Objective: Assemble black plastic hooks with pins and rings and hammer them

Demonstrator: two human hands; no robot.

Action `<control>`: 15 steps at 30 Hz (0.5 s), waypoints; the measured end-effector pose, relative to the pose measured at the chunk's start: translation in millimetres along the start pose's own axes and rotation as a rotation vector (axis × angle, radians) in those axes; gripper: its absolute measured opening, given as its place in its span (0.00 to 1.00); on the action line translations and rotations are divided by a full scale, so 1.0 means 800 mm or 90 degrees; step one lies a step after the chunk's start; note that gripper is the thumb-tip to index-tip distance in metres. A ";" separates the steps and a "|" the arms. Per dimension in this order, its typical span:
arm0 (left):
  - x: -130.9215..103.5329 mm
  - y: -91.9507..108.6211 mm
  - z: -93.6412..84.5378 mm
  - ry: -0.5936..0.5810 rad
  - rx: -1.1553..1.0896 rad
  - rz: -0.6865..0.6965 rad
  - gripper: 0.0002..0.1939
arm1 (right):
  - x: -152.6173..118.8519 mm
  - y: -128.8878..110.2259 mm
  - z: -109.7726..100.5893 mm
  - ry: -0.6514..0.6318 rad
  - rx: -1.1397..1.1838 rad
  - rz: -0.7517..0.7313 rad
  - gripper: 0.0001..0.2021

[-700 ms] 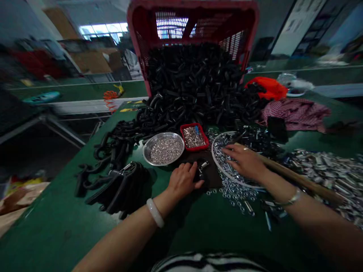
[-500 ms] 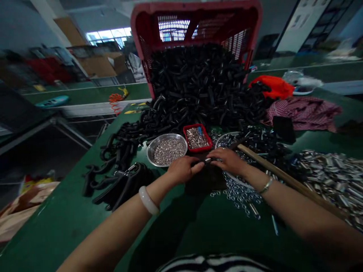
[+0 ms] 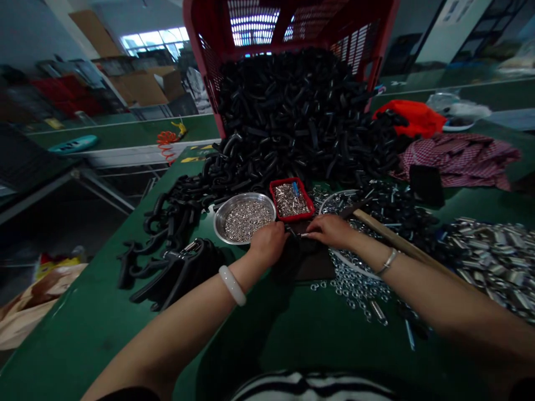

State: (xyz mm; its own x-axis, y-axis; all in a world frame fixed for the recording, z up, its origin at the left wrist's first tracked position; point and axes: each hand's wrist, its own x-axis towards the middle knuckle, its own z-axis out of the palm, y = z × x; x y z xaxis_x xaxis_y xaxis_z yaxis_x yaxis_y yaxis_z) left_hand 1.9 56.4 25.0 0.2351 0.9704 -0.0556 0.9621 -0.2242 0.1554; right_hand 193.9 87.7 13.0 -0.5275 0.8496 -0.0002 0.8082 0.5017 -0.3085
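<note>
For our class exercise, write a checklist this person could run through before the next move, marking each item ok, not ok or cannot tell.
1. Right hand at the small spring: ok, thumb and finger meet its end.
2. Left hand grip: cannot tell, its fingertips are hidden.
3. Metal bowl upright: ok, with small metal pieces inside.
4. Red tray stocked: ok, filled with small metal parts.
5. Metal rings all inside the white-rimmed basin: not ok, many lie loose on the green table.
6. Wooden handle free of the right forearm: cannot tell, they overlap in this view.
</note>
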 end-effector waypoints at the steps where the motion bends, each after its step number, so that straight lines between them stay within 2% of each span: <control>1: -0.007 -0.001 0.001 0.020 0.010 0.008 0.16 | 0.000 -0.001 0.000 -0.004 -0.021 0.014 0.11; 5: -0.027 -0.017 -0.006 0.076 0.026 0.063 0.14 | 0.004 -0.001 -0.007 0.001 -0.045 0.036 0.11; 8: -0.025 -0.040 -0.021 0.130 0.063 0.010 0.15 | 0.019 -0.007 -0.016 0.046 -0.040 0.040 0.11; 9: -0.020 -0.048 -0.025 0.122 0.080 -0.031 0.15 | 0.027 -0.013 -0.019 0.062 -0.046 0.043 0.12; 11: -0.007 -0.061 -0.032 0.049 0.104 -0.118 0.16 | 0.050 -0.033 -0.021 0.074 -0.064 0.021 0.13; 13: 0.007 -0.069 -0.033 -0.038 0.096 -0.187 0.17 | 0.076 -0.061 -0.020 0.040 -0.095 -0.020 0.14; 15: 0.016 -0.074 -0.029 -0.074 0.064 -0.231 0.16 | 0.103 -0.091 -0.014 -0.017 -0.137 -0.032 0.14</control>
State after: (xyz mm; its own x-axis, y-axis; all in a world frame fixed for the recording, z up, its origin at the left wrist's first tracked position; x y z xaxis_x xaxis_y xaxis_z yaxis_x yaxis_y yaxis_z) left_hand -55.2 84.1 37.6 -0.1136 0.9728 -0.2020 0.9930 0.1177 0.0082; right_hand 94.7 122.8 46.1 -0.5728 0.8196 -0.0157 0.8166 0.5688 -0.0981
